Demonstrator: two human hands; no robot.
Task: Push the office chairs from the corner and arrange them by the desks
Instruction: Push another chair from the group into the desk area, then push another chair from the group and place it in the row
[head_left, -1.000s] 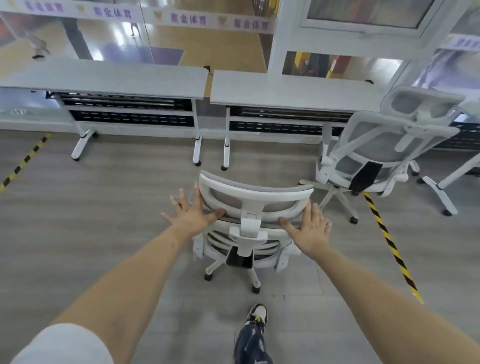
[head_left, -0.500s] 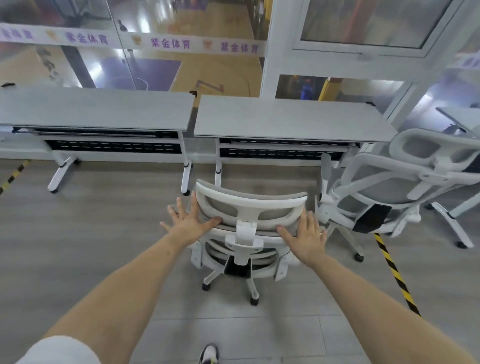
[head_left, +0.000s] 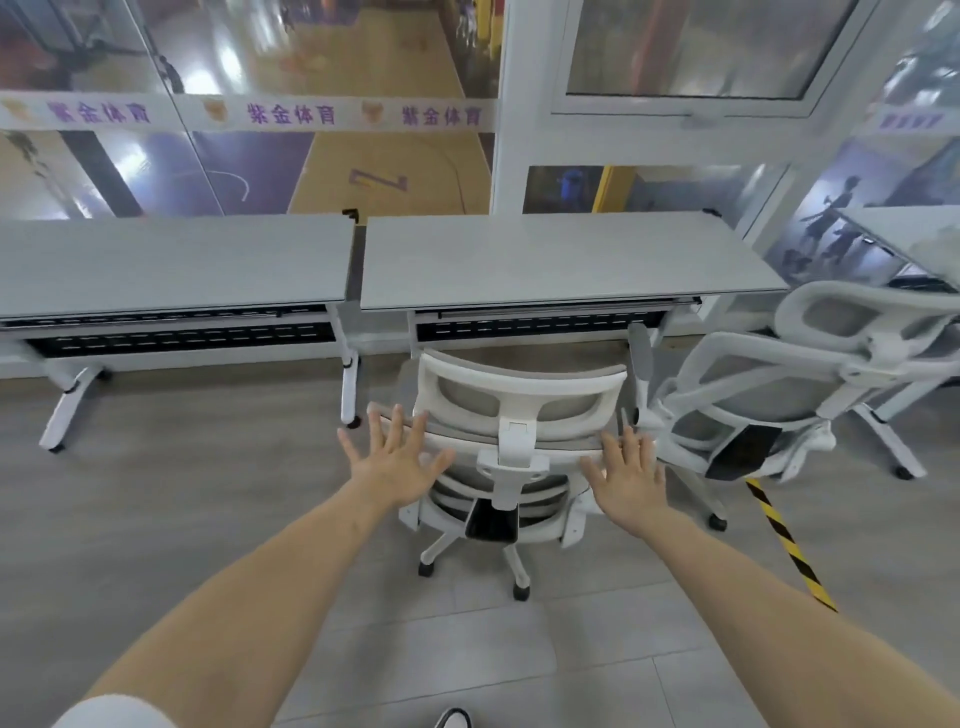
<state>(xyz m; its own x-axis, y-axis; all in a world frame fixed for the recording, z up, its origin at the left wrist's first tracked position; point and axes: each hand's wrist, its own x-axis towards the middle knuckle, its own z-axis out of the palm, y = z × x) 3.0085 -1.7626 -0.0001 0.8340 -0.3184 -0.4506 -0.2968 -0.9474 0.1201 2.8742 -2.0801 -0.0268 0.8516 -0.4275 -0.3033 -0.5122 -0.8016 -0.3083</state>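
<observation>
Two white-framed, grey-mesh office chairs in view. The nearer white mesh chair (head_left: 511, 457) stands with its back to the camera, in front of the right grey rectangular counter (head_left: 566, 260); its seat is hidden behind the backrest, and whether it reaches under the counter edge cannot be told. The second white mesh chair (head_left: 795, 395) is just beside it on the right, turned at an angle, its far side cut off by the frame edge.

Left hand (head_left: 397, 462) and right hand (head_left: 626, 475): each grip fully spread, fingers straight, holding nothing. Whether the palms touch the backrest is unclear; they sit at its two sides.

Left grey rectangular counter (head_left: 171, 265) cut off at the left edge; narrow gap between the two counters. Grey plank floor (head_left: 171, 504) lies open left of the nearer chair. Yellow-black striped floor tape (head_left: 789, 545) runs behind the second chair. White shoe tip (head_left: 454, 719) cut off at the bottom edge.
</observation>
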